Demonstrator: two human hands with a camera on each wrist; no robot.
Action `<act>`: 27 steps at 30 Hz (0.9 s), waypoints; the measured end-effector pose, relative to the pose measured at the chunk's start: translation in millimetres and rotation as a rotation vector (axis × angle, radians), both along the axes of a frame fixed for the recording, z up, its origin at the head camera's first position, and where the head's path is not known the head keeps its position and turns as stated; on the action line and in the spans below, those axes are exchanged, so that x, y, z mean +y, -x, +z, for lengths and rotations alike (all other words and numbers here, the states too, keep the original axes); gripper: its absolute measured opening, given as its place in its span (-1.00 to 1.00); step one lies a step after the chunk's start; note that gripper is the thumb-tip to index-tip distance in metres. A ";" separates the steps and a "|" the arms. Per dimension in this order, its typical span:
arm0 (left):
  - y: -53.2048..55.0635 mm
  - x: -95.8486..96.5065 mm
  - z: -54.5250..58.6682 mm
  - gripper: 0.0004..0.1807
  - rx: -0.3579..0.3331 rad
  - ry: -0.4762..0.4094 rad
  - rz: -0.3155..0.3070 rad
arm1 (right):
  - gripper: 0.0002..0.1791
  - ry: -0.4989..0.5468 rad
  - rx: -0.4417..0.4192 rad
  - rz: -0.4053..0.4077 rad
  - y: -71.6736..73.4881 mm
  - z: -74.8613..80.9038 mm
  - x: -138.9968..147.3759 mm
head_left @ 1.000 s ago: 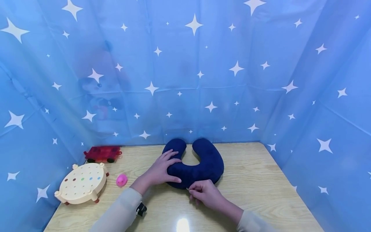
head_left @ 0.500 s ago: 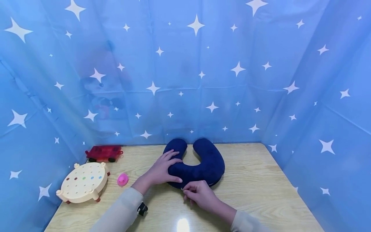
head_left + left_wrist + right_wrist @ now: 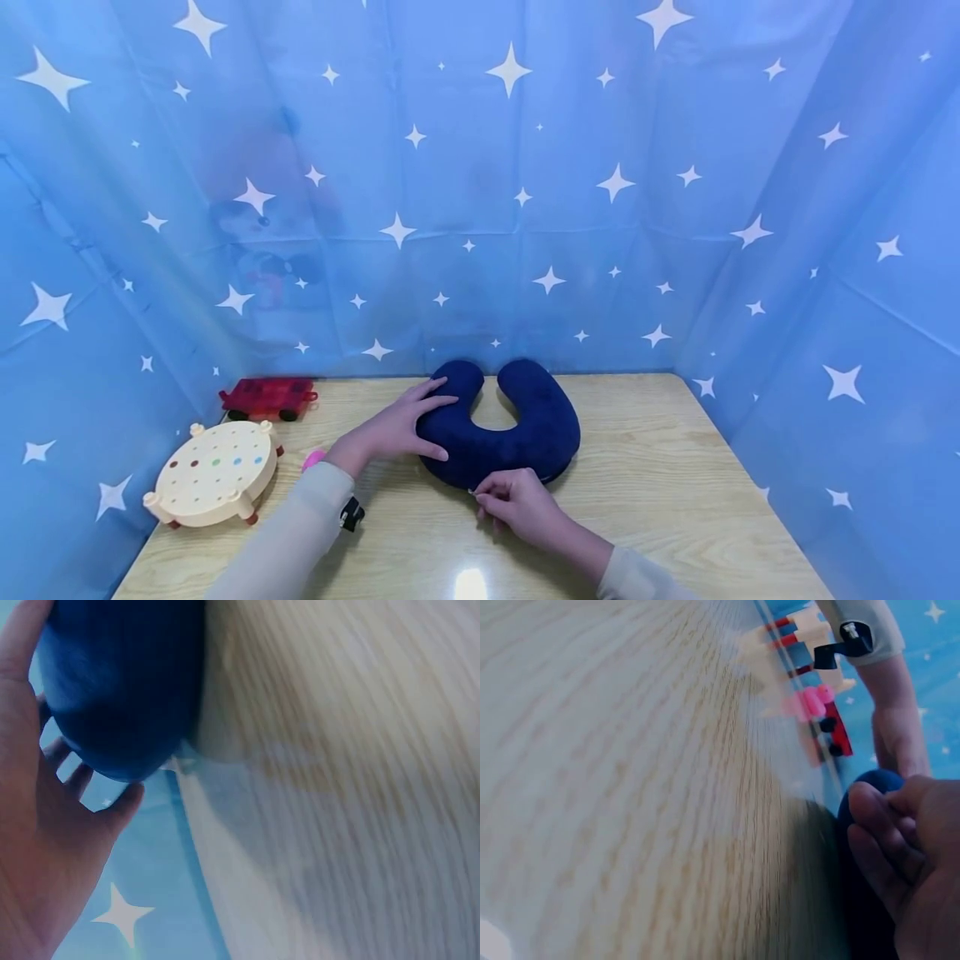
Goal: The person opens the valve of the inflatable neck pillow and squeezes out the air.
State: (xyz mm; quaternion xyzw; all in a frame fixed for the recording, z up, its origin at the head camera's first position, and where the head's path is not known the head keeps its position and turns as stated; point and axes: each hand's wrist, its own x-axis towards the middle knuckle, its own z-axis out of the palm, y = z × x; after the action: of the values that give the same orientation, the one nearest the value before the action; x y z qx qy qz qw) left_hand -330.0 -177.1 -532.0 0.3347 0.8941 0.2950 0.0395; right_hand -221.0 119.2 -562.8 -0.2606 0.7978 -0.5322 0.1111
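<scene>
A navy U-shaped neck pillow (image 3: 517, 446) lies on the table with its two ends toward the back curtain. My left hand (image 3: 397, 429) rests on the pillow's left side, fingers spread and fairly straight; in the left wrist view the thumb and fingers lie around the pillow's rounded edge. At the near edge, my right hand (image 3: 521, 504) pinches a tiny metallic zipper pull (image 3: 472, 492) between thumb and forefinger. In the right wrist view, the right hand's curled fingers (image 3: 877, 825) hide the pull.
To the left stands a cream round board (image 3: 213, 479) with coloured dots and short legs. Behind it is a red toy wagon (image 3: 268, 398) with black wheels. A pink toy (image 3: 313, 457) is partly hidden by my left sleeve. A starry blue curtain (image 3: 465, 192) encloses the wooden table (image 3: 675, 500).
My right hand slid left along the pillow's near edge with the zipper pull, then stayed there. My left hand shifted left on the pillow, and its sleeve now partly covers the pink toy.
</scene>
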 end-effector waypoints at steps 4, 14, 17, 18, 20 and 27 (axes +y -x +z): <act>4.1 -1.2 -2.8 0.04 -0.011 -0.016 -0.002 | -0.88 0.006 -0.011 -0.001 -0.3 0.3 -0.3; 4.0 3.6 -6.3 -0.06 -0.015 -0.072 0.041 | -0.85 0.035 0.007 -0.036 -4.7 3.1 -7.3; 4.0 4.0 -6.5 -0.06 -0.016 -0.066 0.049 | -0.85 0.044 0.013 -0.053 -6.5 1.8 -11.9; 4.1 4.0 -6.4 -0.06 -0.017 -0.063 0.052 | -0.85 0.048 0.012 -0.060 -7.3 1.3 -13.6; 3.9 4.0 -6.3 -0.06 -0.018 -0.058 0.056 | -0.85 0.057 -0.002 -0.076 -9.1 0.4 -17.1; 4.0 4.6 -6.9 -0.06 -0.030 -0.045 0.063 | -0.86 0.092 -0.044 -0.114 -13.8 -2.0 -28.9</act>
State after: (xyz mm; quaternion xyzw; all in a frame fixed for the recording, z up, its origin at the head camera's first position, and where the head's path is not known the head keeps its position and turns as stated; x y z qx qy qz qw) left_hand -334.0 -172.5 -538.9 0.3025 0.8967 0.3212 0.0361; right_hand -207.3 90.3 -564.7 -0.2077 0.7835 -0.5794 0.0860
